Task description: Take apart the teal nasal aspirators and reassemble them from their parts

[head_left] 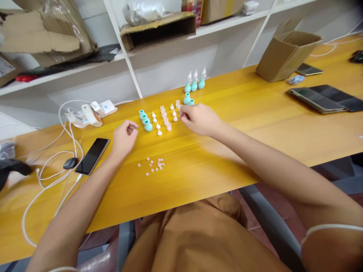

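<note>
My left hand [124, 139] rests on the table with its fingers loosely curled and nothing seen in them. Just right of it stand several open-topped turquoise bulbs [148, 125] in a short row. My right hand [198, 119] is closed, fingertips together, over the right end of the small parts; whatever it may pinch is hidden. Beside its fingers are white pointed tips [175, 118] and a translucent pink cup [177, 103]. More pink cups [165, 121] and white tips [159, 133] stand between my hands. Behind the right hand are turquoise bulbs [186, 99], one partly covered.
Several tiny pink rings [159, 164] lie scattered nearer me. Three bulbs with white tips [194, 86] stand at the back. Left are a phone [93, 155], cables and a power strip [82, 121]. Right are a cardboard box [279, 58] and tablets [316, 100].
</note>
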